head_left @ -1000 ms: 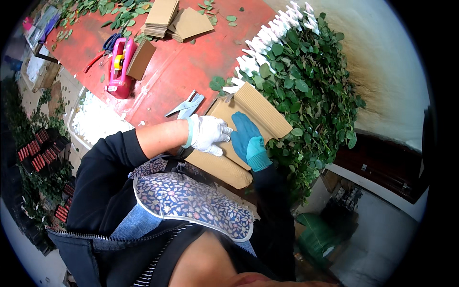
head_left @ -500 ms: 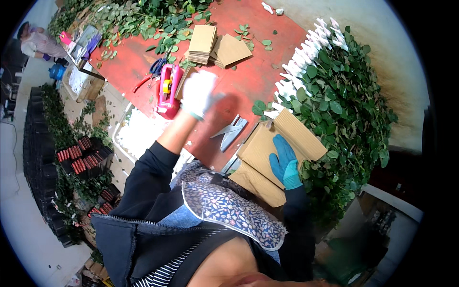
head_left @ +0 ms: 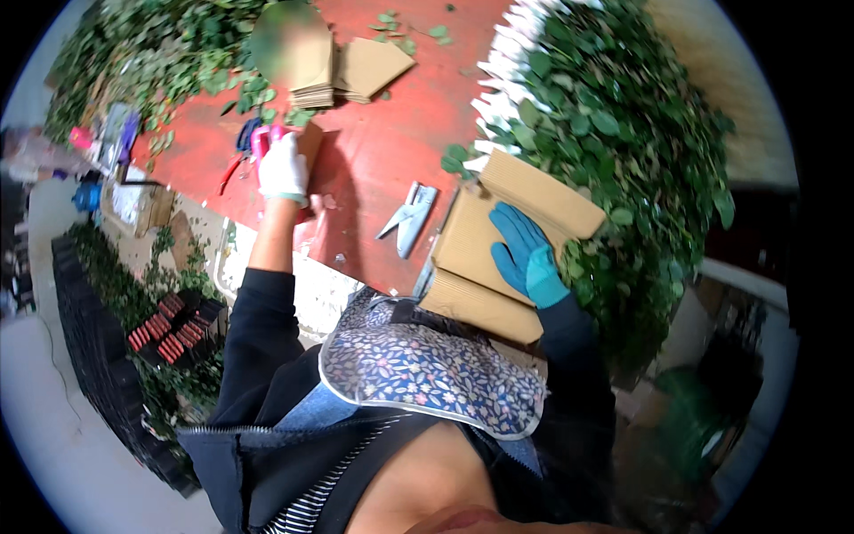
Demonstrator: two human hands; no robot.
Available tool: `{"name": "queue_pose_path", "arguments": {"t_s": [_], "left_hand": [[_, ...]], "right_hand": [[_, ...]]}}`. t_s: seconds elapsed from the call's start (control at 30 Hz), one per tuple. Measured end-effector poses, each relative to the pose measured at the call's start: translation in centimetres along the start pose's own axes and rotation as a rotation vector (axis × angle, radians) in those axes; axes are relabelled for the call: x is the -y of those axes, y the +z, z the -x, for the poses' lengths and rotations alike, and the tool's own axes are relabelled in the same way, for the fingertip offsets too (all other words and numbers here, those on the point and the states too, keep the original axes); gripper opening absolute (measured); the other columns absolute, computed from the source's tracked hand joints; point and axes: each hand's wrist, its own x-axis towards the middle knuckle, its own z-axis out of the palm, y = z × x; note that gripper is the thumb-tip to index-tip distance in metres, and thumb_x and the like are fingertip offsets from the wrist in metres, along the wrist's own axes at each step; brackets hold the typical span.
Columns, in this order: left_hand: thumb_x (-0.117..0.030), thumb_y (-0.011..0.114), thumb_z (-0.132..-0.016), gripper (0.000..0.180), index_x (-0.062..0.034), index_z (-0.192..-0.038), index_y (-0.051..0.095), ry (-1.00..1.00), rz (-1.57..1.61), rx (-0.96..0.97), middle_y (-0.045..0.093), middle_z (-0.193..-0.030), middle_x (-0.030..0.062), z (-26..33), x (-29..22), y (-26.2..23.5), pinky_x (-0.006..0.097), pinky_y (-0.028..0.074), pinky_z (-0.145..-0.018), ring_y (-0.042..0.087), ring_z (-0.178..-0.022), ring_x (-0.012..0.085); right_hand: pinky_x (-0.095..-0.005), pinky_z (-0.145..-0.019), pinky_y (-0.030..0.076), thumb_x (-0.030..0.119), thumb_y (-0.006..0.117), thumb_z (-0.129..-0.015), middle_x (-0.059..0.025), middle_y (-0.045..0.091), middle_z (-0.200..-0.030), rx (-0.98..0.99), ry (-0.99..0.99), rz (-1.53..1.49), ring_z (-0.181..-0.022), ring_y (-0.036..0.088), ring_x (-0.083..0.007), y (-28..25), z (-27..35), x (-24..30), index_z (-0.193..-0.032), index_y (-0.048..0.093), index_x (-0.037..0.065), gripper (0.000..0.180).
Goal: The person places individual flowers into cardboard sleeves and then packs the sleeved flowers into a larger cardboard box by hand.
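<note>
My left hand (head_left: 283, 169), in a white glove, reaches far over the red table (head_left: 374, 151) and closes on a pink hand tool (head_left: 264, 141) with a brown cardboard piece (head_left: 310, 142) beside it. In a blue glove, my right hand (head_left: 525, 254) lies flat, fingers spread, on a folded brown cardboard wrap (head_left: 485, 267) at the table's near edge. The wrap sits against a big bundle of green leafy stems (head_left: 614, 142) with white-wrapped tips. Silver clippers (head_left: 407, 220) lie on the table between my hands.
Two stacks of brown cardboard sheets (head_left: 356, 71) stand at the far side, with loose leaves around them. Blue-handled scissors (head_left: 244, 139) lie left of the pink tool. More greenery (head_left: 133, 62) is heaped far left. Black crates with red items (head_left: 169, 320) sit on the floor.
My left hand left the cardboard wrap, swung out to the far left and came down on the pink tool. My right hand stayed on the wrap.
</note>
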Motion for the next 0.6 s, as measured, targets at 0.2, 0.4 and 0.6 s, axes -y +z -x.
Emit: {"name": "queue_pose_path", "arguments": {"t_s": [0.2, 0.4, 0.6], "left_hand": [[-0.017, 0.063, -0.085, 0.032, -0.0131, -0.115, 0.056, -0.153, 0.185, 0.037, 0.068, -0.092, 0.0196, 1.3, 0.5, -3.1, 0.045, 0.052, -0.075, 0.066, -0.082, 0.0385], [-0.006, 0.067, -0.086, 0.027, -0.0015, -0.11, 0.056, -0.054, 1.103, 0.422, 0.063, -0.094, 0.0037, 3.3, -11.1, -8.6, 0.028, 0.05, -0.072, 0.059, -0.082, 0.0118], [-0.008, 0.068, -0.089, 0.028, 0.001, -0.112, 0.054, -0.275, 1.389, 1.191, 0.059, -0.075, 0.0012, 8.3, -23.4, -1.4, 0.026, 0.043, -0.052, 0.053, -0.062, 0.0097]], "right_hand": [[-0.0455, -0.105, 0.041, 0.015, 0.061, -0.088, -0.0177, 0.051, -0.138, -0.031, -0.031, -0.027, -0.125, 0.05, -0.0363, 0.1, 0.3, -0.6, -0.133, 0.053, 0.006, 0.046], [-0.0453, -0.104, 0.041, 0.015, 0.061, -0.087, -0.0171, 0.053, -0.134, -0.093, -0.061, -0.01, -0.124, 0.051, -0.0357, 0.8, 1.5, -1.5, -0.131, 0.054, 0.005, 0.046], [-0.0479, -0.099, 0.043, 0.023, 0.067, -0.074, -0.0228, 0.056, -0.126, -0.026, -0.078, -0.029, -0.114, 0.054, -0.0401, 1.6, 1.3, -3.8, -0.125, 0.055, 0.001, 0.057]]}}
